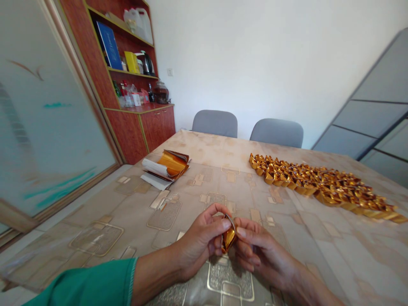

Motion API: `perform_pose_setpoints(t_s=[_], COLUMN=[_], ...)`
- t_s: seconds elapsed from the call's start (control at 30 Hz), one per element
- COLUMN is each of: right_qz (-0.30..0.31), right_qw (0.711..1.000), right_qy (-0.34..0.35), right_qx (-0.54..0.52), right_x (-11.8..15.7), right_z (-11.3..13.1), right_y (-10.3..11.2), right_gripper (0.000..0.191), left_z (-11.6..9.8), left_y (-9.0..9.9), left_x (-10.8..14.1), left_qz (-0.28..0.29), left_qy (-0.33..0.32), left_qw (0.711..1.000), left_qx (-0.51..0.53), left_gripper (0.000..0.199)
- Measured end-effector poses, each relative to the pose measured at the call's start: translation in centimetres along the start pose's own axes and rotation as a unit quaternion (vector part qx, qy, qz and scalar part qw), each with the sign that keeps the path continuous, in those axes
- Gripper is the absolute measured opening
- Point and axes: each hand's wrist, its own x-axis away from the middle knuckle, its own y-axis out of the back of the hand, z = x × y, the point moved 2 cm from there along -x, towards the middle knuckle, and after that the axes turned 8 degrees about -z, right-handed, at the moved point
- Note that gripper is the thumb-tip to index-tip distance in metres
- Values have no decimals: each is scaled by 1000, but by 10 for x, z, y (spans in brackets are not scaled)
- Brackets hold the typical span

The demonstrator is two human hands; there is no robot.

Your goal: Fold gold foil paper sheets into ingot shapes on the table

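Between my two hands, above the near part of the table, is a small folded piece of gold foil paper (228, 239), pointed at its lower end. My left hand (206, 231) is closed on its left side, thumb pressed near the top. From the right, my right hand (259, 244) pinches its edge with thumb and index finger. A stack of gold and white paper sheets (174, 165) lies curled at the table's left. To the right, several rows of finished gold paper ingots (314, 180) stand packed close together.
A patterned plastic cover lies over the table (134, 221). Two grey chairs (215, 122) stand at its far side against the white wall. On the left are a red-brown cabinet (157, 129) with shelves of household things and a frosted sliding door (47, 106).
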Motion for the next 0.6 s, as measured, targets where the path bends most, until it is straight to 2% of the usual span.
perform_pose_setpoints(t_s=[0.33, 0.6], right_qz=[-7, -9], right_qw=[999, 999], right_qy=[-5, -2], right_qx=[-38, -38], right_x=[2, 1], right_z=[0, -3], right_y=[7, 9], right_gripper=[9, 8], left_z=[-4, -4], left_y=[2, 4], left_x=[-1, -2], left_qz=[40, 40], left_qy=[32, 58], left_qw=[998, 996], left_qx=[30, 57], left_gripper=[39, 37])
